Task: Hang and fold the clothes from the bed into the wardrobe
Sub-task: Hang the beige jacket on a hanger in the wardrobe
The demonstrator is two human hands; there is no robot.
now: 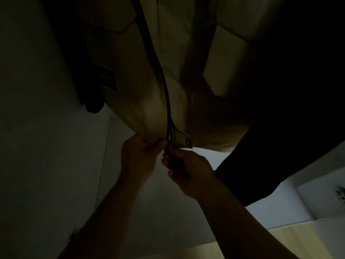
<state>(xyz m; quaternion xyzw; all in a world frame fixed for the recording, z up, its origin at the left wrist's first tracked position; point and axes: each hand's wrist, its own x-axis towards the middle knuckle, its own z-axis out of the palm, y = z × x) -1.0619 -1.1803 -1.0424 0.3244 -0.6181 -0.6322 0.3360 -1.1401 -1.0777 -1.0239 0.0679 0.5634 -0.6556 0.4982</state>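
**Hands at the jacket hem, both closed on it**

Jacket, pale beige, hangs in front of me in very dim light, and both hands are at its bottom edge. The left hand pinches the hem just left of the dark zipper, thumb and fingers closed on the cloth. The right hand has its fingers curled round the zipper's lower end, directly below a small tab with a snap. I cannot make out the slider itself. The two hands are almost touching.

The zipper runs up the front as a dark line, shut as far as I can follow it. A dark label sits on the jacket's left side.

A black garment hangs close on the right, overlapping the jacket's edge and crossing above my right forearm. Another dark piece hangs against the jacket's left side. A white panel fills the left, and pale wooden floor shows at the lower right.
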